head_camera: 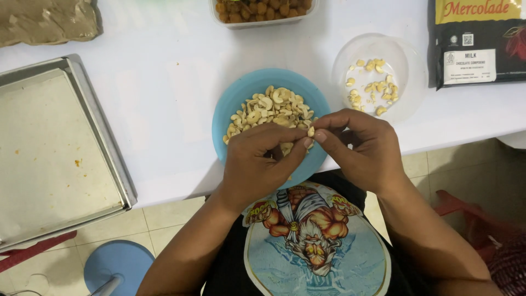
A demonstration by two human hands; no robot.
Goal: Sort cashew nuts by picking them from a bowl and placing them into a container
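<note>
A blue bowl (236,98) heaped with pale cashew nuts (272,107) stands at the near edge of the white table (164,82). My left hand (257,161) and my right hand (364,145) meet over the bowl's near rim. Between their fingertips they pinch a single cashew nut (311,131). To the right of the bowl stands a clear plastic cup (350,60) with several small cashew pieces (375,85) on its bottom.
A metal baking tray (104,131) lined with paper lies at the left. A clear tub of brown nuts (260,11) stands at the far edge, a brown bag (46,22) at far left, a dark chocolate package (476,41) at right. A blue stool (118,268) stands below.
</note>
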